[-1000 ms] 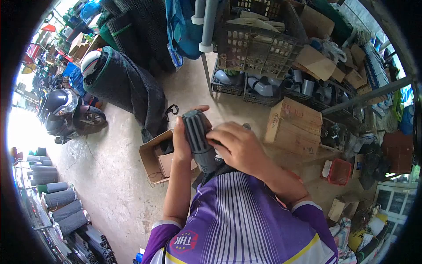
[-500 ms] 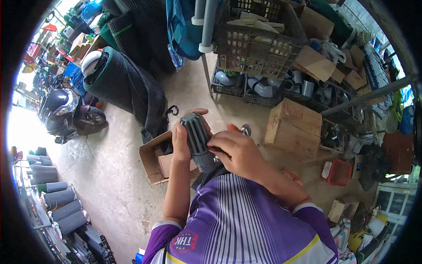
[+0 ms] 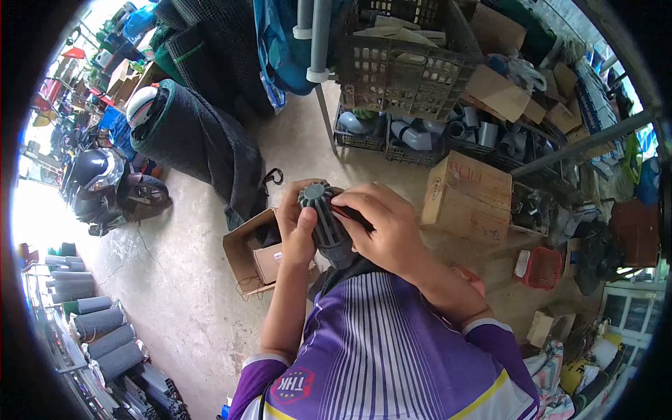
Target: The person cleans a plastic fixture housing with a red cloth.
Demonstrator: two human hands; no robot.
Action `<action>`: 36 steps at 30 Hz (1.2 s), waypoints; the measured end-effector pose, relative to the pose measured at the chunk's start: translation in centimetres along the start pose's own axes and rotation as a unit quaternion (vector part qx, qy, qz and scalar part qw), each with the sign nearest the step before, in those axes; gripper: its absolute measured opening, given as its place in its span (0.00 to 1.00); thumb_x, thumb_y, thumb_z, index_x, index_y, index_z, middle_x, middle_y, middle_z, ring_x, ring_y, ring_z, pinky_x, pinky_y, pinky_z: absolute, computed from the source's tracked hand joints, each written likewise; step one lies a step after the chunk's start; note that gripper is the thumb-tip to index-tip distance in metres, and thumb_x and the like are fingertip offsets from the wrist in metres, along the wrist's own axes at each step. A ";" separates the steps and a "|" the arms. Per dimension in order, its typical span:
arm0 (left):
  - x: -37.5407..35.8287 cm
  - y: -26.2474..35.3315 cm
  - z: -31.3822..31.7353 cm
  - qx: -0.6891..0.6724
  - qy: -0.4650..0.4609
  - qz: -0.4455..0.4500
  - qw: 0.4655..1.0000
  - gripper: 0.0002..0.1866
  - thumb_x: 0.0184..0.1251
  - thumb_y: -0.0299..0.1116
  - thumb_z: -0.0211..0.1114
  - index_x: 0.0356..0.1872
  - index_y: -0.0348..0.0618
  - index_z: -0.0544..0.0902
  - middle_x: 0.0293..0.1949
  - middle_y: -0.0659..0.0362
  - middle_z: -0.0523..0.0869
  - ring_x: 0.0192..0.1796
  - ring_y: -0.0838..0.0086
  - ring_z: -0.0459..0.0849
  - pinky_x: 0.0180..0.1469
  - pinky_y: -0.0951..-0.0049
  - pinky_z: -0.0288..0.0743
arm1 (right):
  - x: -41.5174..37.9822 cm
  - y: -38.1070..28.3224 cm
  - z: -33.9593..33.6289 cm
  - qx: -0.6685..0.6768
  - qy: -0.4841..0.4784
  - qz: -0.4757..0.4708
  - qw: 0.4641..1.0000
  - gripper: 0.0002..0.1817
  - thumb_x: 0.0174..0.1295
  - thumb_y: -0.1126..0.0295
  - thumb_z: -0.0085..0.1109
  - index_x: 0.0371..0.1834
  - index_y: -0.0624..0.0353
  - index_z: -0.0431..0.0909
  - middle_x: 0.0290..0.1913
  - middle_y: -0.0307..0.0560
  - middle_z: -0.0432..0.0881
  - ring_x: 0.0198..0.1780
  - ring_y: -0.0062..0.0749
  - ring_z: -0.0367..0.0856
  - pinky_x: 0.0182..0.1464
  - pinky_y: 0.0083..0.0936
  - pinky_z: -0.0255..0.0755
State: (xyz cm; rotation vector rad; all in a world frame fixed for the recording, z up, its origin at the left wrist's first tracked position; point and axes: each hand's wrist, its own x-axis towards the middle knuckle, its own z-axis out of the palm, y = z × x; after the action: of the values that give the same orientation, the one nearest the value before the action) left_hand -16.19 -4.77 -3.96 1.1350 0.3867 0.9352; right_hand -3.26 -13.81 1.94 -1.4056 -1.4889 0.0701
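Fitting (image 3: 328,225) sits in the left hand (image 3: 297,234), partly hidden by right fingers (image 3: 362,204)

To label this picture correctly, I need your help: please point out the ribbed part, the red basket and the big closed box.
Ribbed part (image 3: 327,225): head view, on its ribs.
Red basket (image 3: 542,284): head view, lower side.
Big closed box (image 3: 465,199): head view, taped face.
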 end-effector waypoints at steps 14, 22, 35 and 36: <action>-0.2 0.5 0.0 0.032 -0.012 0.009 0.999 0.36 0.60 0.59 0.59 0.51 0.28 0.76 0.39 0.52 0.83 0.42 0.72 0.82 0.47 0.74 0.75 | -0.8 0.2 -0.4 0.056 0.009 0.006 0.998 0.15 0.47 0.79 0.67 0.40 0.62 0.79 0.37 0.47 0.81 0.37 0.40 0.81 0.39 0.30 0.76; 0.1 0.6 0.0 0.033 -0.006 -0.003 0.999 0.36 0.62 0.58 0.57 0.50 0.28 0.76 0.37 0.52 0.83 0.38 0.72 0.83 0.43 0.74 0.76 | -1.7 0.2 -0.1 0.009 -0.031 -0.012 0.999 0.17 0.46 0.77 0.66 0.43 0.60 0.78 0.40 0.46 0.80 0.40 0.40 0.80 0.41 0.32 0.76; -0.1 0.9 0.0 0.107 -0.026 0.020 0.994 0.34 0.63 0.58 0.58 0.48 0.28 0.79 0.39 0.55 0.84 0.42 0.77 0.82 0.46 0.76 0.74 | -0.7 -0.2 -0.6 0.004 -0.008 -0.009 1.000 0.14 0.48 0.79 0.64 0.41 0.61 0.78 0.39 0.46 0.80 0.38 0.39 0.80 0.40 0.32 0.75; 0.0 1.1 -0.3 0.092 -0.045 0.005 0.995 0.34 0.63 0.57 0.59 0.49 0.27 0.78 0.37 0.53 0.84 0.37 0.75 0.83 0.42 0.75 0.77 | -1.4 -0.2 -0.4 0.005 -0.009 0.008 1.000 0.16 0.46 0.79 0.67 0.40 0.58 0.80 0.38 0.44 0.81 0.38 0.39 0.81 0.40 0.32 0.75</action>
State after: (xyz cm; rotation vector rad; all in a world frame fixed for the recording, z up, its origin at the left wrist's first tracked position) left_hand -16.90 -4.46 -3.17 1.3440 0.4003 0.8676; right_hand -3.42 -15.15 1.45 -1.4117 -1.4903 0.0997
